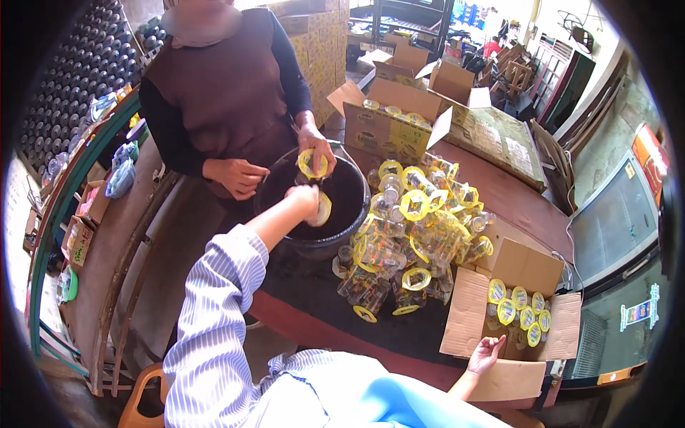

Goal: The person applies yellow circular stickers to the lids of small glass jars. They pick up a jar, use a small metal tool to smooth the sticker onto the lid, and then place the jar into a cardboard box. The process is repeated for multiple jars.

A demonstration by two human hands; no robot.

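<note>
My left hand (305,203) reaches into the mouth of a black bucket (325,246), its fingers closed on a clear plastic cup with a yellow-rimmed sealed lid (324,208). A co-worker's hand (314,139) holds a similar cup (312,165) just above it; the other co-worker's hand (237,178) is by the bucket's left rim. My right hand (486,354) rests at the near flap of an open cardboard box (464,314), fingers loosely bent and seemingly holding nothing. Inside that box stand several yellow-lidded cups (520,298).
A large heap of yellow-rimmed cups (414,235) covers the dark table between bucket and box. Behind it stands an open carton (385,132) with more cups. An orange plastic chair (137,406) is at lower left, and a glass-topped cabinet (614,207) at right.
</note>
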